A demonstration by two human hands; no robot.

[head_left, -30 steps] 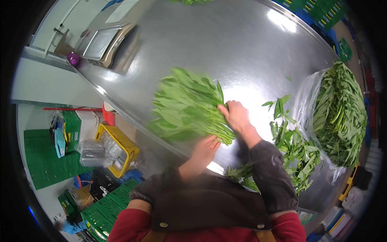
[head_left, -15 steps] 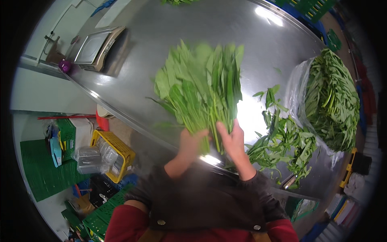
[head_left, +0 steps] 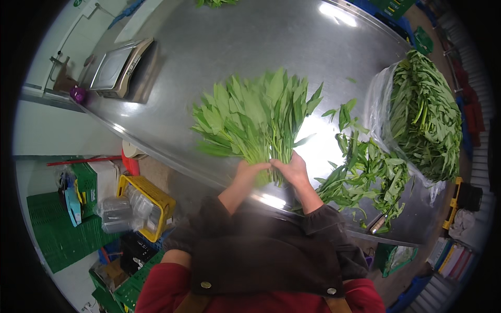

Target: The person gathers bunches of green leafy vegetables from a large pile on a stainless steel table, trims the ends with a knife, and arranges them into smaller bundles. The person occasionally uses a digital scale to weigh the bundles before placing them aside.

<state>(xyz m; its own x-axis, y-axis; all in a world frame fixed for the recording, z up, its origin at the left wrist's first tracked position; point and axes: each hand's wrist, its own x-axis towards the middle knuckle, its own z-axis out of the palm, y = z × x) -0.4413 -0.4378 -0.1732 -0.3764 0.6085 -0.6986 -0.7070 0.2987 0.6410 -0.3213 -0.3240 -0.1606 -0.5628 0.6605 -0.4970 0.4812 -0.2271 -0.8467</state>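
A bunch of long-leafed green vegetables (head_left: 250, 115) is held over the front of a metal table (head_left: 193, 57), its leaves fanned out away from me. My left hand (head_left: 245, 177) is wrapped round the stems on the left side, slightly blurred. From the right, my right hand (head_left: 293, 170) grips the same stems, and the two thumbs meet across them. Right of this hand, a loose heap of cut leaves and stems (head_left: 365, 175) lies on the table. The handle of a knife (head_left: 378, 224) shows at the heap's near edge.
A large pile of greens (head_left: 425, 120) in clear plastic lies at the right. The weighing scale (head_left: 121, 68) stands at the far left. Below the table's left edge are a yellow crate (head_left: 166, 201) with plastic packs and green crates (head_left: 136, 281). More greens (head_left: 216, 2) lie at the far edge.
My hands have drawn together, joining two side-by-side portions of greens into one bunch. The leaves now fan wider. The view has shifted slightly.
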